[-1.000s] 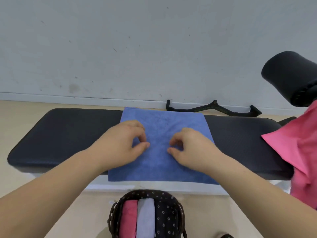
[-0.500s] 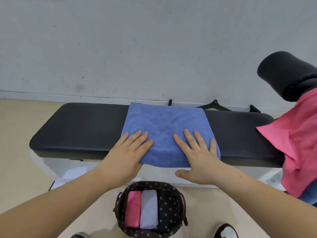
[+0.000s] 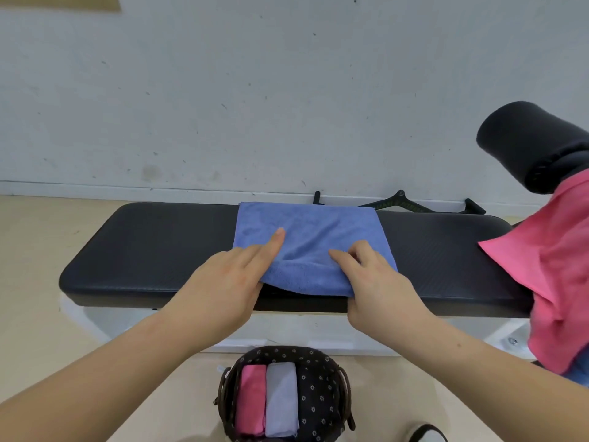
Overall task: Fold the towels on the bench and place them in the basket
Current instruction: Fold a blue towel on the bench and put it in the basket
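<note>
caught the left hand [image 3: 223,291] and the right hand [image 3: 379,285] at the near edge of a blue towel [image 3: 306,231] on a black padded bench [image 3: 159,250].
found the bench running left to right before a pale wall; saw a pink towel [image 3: 548,266] draped over its right end, under a black roller pad [image 3: 535,145]; noted the blue towel folded across the middle of the bench, with the near edge raised slightly off the padding; saw the right hand pinching that edge at the near right corner, fingers curled on top; saw the left hand at the near left corner, fingers laid straight on the cloth, thumb hidden, so could not tell whether pinching; spotted a dark dotted basket [image 3: 318,397] on the floor just in front of the bench, holding a folded pink towel [image 3: 253,400] and a folded white towel [image 3: 282,400] side by side, touching, in its left half.
</note>
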Motion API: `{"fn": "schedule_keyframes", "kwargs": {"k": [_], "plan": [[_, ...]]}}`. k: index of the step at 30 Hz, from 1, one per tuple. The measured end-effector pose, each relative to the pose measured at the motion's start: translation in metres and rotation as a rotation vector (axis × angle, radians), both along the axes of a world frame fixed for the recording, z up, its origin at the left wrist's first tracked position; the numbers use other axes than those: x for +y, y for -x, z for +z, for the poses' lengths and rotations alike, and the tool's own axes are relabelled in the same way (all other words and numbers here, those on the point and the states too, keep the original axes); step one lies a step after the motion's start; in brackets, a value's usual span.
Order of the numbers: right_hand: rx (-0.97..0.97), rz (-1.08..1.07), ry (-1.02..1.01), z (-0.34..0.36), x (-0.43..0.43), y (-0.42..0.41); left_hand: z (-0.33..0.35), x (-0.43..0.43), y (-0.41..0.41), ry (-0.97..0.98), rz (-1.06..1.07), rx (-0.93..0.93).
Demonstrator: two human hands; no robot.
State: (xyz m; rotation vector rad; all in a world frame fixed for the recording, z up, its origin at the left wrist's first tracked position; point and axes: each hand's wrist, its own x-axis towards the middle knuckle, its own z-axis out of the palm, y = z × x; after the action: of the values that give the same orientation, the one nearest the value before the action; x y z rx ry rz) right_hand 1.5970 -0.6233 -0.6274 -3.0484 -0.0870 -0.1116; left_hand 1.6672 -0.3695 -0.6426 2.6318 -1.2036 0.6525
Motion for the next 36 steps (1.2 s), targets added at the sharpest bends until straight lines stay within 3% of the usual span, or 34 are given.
{"fn": "schedule_keyframes", "kwargs": {"k": [5,9,14,17,19,23,27,31,36], "plan": [[0.097,-0.027,-0.009,0.002,-0.002,0.01,-0.016,0.009,0.013,-0.169,-0.069,0.182],[0.091,-0.062,-0.152,0.003,-0.002,0.016,-0.027,-0.003,0.026,-0.277,0.011,0.215],[0.081,-0.129,-0.376,0.012,0.003,0.018,-0.029,-0.035,0.043,-0.265,0.206,0.277],[0.11,-0.132,-0.434,0.019,0.003,0.017,-0.029,-0.052,0.046,-0.207,0.156,0.187],[0.123,-0.105,-0.413,0.022,0.003,0.017,-0.029,-0.058,0.04,-0.114,0.038,0.139],[0.118,-0.032,-0.313,0.014,0.0,0.02,-0.026,-0.064,0.037,-0.021,0.0,0.282],[0.078,0.025,-0.026,-0.008,0.007,0.024,-0.011,-0.067,0.039,0.013,0.044,0.4],[-0.008,0.03,0.156,-0.022,0.018,0.018,-0.01,-0.065,0.04,0.015,-0.003,0.368],[-0.036,-0.02,0.095,-0.006,0.001,0.019,-0.013,-0.048,0.031,-0.063,0.002,0.393]]}}
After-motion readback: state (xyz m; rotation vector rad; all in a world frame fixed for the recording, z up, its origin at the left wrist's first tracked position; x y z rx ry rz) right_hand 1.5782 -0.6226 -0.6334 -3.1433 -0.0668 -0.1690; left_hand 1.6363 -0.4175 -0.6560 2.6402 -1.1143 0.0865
